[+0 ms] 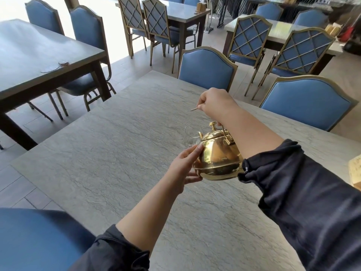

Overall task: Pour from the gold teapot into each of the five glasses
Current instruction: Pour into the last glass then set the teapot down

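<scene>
Gold teapot (216, 155) tipped over one clear glass (190, 136) on the desk (117, 153); right hand (214, 103) gripping the handle, left hand (184, 166) cupping the base; other four glasses unseen.

One head-worn wide-angle view, looking forward and down from close above the near bench (109, 153), with blue chairs (207, 67) lining its far side.
</scene>
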A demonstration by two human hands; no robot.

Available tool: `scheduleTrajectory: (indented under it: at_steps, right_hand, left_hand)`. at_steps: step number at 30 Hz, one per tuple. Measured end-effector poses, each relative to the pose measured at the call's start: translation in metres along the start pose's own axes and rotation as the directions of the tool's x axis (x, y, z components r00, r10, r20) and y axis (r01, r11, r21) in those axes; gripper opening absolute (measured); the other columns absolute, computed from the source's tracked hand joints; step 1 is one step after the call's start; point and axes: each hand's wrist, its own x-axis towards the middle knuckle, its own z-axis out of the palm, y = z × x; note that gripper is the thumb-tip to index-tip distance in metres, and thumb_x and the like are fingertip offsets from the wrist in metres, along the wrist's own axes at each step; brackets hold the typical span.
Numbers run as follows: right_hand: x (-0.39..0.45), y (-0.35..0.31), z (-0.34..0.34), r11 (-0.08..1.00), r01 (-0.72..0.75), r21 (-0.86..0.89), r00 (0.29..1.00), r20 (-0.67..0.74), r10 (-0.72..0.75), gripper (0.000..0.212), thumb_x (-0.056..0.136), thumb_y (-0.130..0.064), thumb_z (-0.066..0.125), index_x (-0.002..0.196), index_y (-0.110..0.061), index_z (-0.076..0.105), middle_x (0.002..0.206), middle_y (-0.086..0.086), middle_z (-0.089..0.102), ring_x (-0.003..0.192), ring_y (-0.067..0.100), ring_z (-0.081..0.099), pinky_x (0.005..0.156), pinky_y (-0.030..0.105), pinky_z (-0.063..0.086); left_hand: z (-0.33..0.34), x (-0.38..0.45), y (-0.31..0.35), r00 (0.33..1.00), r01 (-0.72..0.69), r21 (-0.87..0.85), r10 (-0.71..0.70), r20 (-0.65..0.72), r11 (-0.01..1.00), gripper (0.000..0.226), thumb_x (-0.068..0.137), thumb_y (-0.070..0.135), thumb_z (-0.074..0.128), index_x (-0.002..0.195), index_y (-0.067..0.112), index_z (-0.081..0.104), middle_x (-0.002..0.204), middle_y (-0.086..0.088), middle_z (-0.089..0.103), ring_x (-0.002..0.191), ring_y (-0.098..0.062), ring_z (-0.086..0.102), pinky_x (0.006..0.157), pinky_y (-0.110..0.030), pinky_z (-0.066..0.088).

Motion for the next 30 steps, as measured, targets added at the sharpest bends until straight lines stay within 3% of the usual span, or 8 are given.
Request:
scheduleTrajectory:
  at_steps: [6,22,30]
  right_hand:
    - [0.004,-0.001,0.0,1.0,-0.014,-0.007,1.0,0.012,0.014,0.017,0.095,-0.015,0.06,0.103,-0.017,0.074,0.095,0.008,0.067,0.075,0.024,0.063,0.074,0.041,0.06]
    - [0.004,0.0,-0.001,1.0,-0.011,-0.008,1.0,0.009,0.011,0.016,0.094,-0.016,0.061,0.103,-0.018,0.073,0.097,0.009,0.067,0.081,0.026,0.064,0.076,0.042,0.06]
    - [-0.006,0.003,0.0,1.0,-0.008,0.03,0.999,-0.053,0.01,0.016,0.094,-0.019,0.061,0.102,-0.015,0.074,0.088,0.006,0.065,0.077,0.023,0.062,0.072,0.039,0.06]
  left_hand:
    - [0.0,0.0,0.001,1.0,0.008,0.002,-0.008,0.004,1.0,0.057,0.087,0.06,0.063,0.136,0.03,0.059,0.109,-0.006,0.071,0.076,-0.023,0.076,0.075,-0.035,0.064]
    - [-0.001,0.003,0.0,0.999,0.02,0.023,-0.021,0.027,1.0,0.048,0.086,0.061,0.064,0.125,0.033,0.06,0.114,-0.011,0.07,0.082,-0.027,0.076,0.079,-0.038,0.063]
    - [-0.006,0.008,-0.003,1.0,-0.008,0.036,0.008,0.017,0.999,0.061,0.086,0.059,0.065,0.139,0.029,0.058,0.113,-0.006,0.071,0.077,-0.022,0.077,0.074,-0.034,0.064]
